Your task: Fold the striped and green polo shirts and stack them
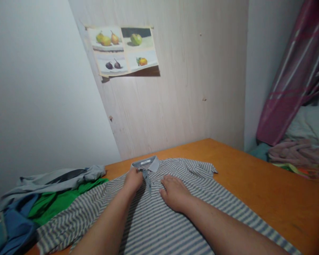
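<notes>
A striped polo shirt (159, 219) in grey-blue and white lies spread front up, its collar toward the wall and its short sleeves out to both sides. My left hand (134, 180) is closed on the shirt's placket just below the collar (154, 164), lifting that edge a little. The patterned inner strip of the placket shows beside my fingers. My right hand (174, 193) lies flat on the chest of the shirt, right of the placket, with its fingers stretched out and holding nothing.
Under the shirt is an orange-brown table (244, 170). Grey, green and blue clothes (63, 198) are heaped at the left. A fruit poster (124, 51) hangs on the wooden panel behind. At the right are a pink curtain (284, 81) and folded bedding (300, 152).
</notes>
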Motion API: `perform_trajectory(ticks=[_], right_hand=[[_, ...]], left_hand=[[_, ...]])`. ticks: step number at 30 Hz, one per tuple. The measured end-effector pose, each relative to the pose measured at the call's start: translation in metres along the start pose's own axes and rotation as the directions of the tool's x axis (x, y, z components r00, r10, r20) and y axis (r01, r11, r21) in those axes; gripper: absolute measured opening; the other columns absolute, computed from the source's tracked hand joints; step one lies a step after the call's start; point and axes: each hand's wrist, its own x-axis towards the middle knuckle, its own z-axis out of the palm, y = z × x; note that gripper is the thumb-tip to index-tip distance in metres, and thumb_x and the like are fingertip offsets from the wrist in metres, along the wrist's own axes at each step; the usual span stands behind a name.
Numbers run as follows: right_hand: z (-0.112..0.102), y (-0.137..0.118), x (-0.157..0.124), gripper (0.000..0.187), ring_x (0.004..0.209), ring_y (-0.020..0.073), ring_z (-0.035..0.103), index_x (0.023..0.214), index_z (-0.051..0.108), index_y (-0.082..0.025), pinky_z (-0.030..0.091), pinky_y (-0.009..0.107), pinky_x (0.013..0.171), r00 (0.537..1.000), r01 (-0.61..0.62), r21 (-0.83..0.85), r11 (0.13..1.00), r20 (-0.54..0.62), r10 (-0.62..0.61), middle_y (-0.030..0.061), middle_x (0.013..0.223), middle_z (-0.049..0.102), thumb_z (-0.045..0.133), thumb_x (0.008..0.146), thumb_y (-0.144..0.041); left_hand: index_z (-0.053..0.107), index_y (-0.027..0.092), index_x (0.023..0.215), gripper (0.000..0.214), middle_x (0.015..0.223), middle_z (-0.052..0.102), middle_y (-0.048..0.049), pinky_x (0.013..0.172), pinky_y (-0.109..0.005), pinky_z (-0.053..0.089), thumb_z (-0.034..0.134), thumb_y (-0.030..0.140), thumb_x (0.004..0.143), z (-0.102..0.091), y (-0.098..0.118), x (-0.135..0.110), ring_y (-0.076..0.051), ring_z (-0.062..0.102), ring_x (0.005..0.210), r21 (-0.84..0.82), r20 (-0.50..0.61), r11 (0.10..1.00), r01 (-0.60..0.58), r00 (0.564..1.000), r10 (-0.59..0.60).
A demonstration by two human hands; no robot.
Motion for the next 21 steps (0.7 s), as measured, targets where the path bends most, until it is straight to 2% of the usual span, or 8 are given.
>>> perform_trajectory(ticks=[3, 6, 10, 15, 19, 21], right_hand=[[0.001, 0.001, 0.001, 0.056, 0.146, 0.0322, 0.038, 0.143, 0.055, -0.008, 0.022, 0.048, 0.122, 1.000, 0.006, 0.000, 1.000, -0.004, -0.006, 0.0194, 0.155, 0.046, 0.045, 0.095, -0.036], [0.002, 0.003, 0.002, 0.055, 0.145, 0.0324, 0.039, 0.142, 0.057, -0.009, 0.024, 0.048, 0.121, 1.000, 0.016, -0.004, 1.000, -0.012, -0.017, 0.0191, 0.154, 0.047, 0.046, 0.095, -0.036], [0.002, 0.006, 0.002, 0.053, 0.145, 0.0319, 0.040, 0.140, 0.058, -0.010, 0.025, 0.049, 0.121, 0.999, 0.027, -0.011, 1.000, -0.019, -0.027, 0.0198, 0.153, 0.047, 0.047, 0.095, -0.036], [-0.002, 0.004, 0.001, 0.052, 0.144, 0.0310, 0.042, 0.140, 0.057, -0.010, 0.027, 0.047, 0.120, 0.999, 0.041, -0.041, 0.998, -0.013, -0.041, 0.0194, 0.152, 0.049, 0.047, 0.096, -0.036], [-0.005, 0.000, 0.000, 0.049, 0.140, 0.0303, 0.047, 0.135, 0.061, -0.010, 0.030, 0.044, 0.118, 0.999, 0.040, -0.067, 0.997, -0.024, -0.042, 0.0196, 0.146, 0.056, 0.047, 0.095, -0.034], [-0.006, 0.000, 0.001, 0.048, 0.138, 0.0302, 0.048, 0.132, 0.064, -0.010, 0.033, 0.043, 0.117, 0.999, 0.037, -0.069, 0.997, -0.030, -0.039, 0.0194, 0.144, 0.057, 0.049, 0.094, -0.036]], left_hand=[[0.066, 0.013, 0.117, 0.037, 0.122, 0.072, -0.0173, 0.094, -0.038, 0.051, 0.037, 0.020, 0.097, 0.007, 0.004, -0.021, -0.028, 0.067, 0.114, -0.030, -0.049, 0.999, 0.018, 0.999, -0.019], [0.067, 0.018, 0.117, 0.036, 0.127, 0.071, -0.0126, 0.102, -0.034, 0.046, 0.037, 0.023, 0.098, 0.014, 0.009, -0.041, -0.025, 0.063, 0.121, -0.043, -0.048, 0.999, -0.029, 0.998, 0.027], [0.067, 0.019, 0.114, 0.043, 0.128, 0.069, -0.0142, 0.104, -0.038, 0.042, 0.032, 0.041, 0.102, 0.019, 0.018, -0.059, -0.027, 0.060, 0.124, 0.035, -0.026, 0.996, -0.083, 0.996, 0.084], [0.062, 0.016, 0.123, 0.067, 0.144, 0.058, -0.0205, 0.110, -0.049, 0.036, 0.024, 0.065, 0.098, 0.020, 0.025, -0.065, -0.034, 0.049, 0.138, 0.114, 0.001, 0.989, -0.096, 0.995, 0.097], [0.052, 0.012, 0.140, 0.078, 0.157, 0.042, -0.0231, 0.117, -0.057, 0.024, 0.032, 0.070, 0.093, 0.027, 0.023, -0.063, -0.037, 0.034, 0.147, 0.141, 0.036, 0.987, -0.079, 0.997, 0.074], [0.048, 0.010, 0.145, 0.080, 0.158, 0.040, -0.0232, 0.118, -0.059, 0.022, 0.033, 0.069, 0.093, 0.030, 0.022, -0.061, -0.037, 0.033, 0.148, 0.145, 0.026, 0.986, -0.084, 0.996, 0.082]])
